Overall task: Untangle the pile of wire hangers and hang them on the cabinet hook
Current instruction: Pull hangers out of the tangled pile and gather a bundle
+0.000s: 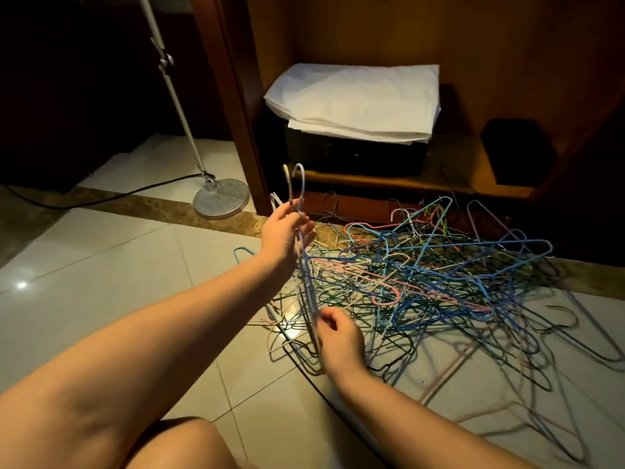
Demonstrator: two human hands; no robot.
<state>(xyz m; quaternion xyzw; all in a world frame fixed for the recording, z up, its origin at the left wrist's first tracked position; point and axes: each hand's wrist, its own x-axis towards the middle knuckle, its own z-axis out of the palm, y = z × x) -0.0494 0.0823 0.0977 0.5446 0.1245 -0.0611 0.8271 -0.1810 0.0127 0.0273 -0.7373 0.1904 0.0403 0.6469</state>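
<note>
Item 1: left hand (287,231). I am seeing it raised, fingers curling round the necks of a few held hangers (306,275), whose hooks are pointing up above it.
Item 2: right hand (338,336). I am seeing it lower and nearer the camera, pinching the same bundle's lower wires.
Item 3: hanger pile (439,272), lying tangled on the tiled floor (101,265) just right of both hands.
Item 4: cabinet (372,28), standing beyond the hands and holding folded white sheets (355,99).
Item 5: lamp base (221,198), sitting left of the left hand.
</note>
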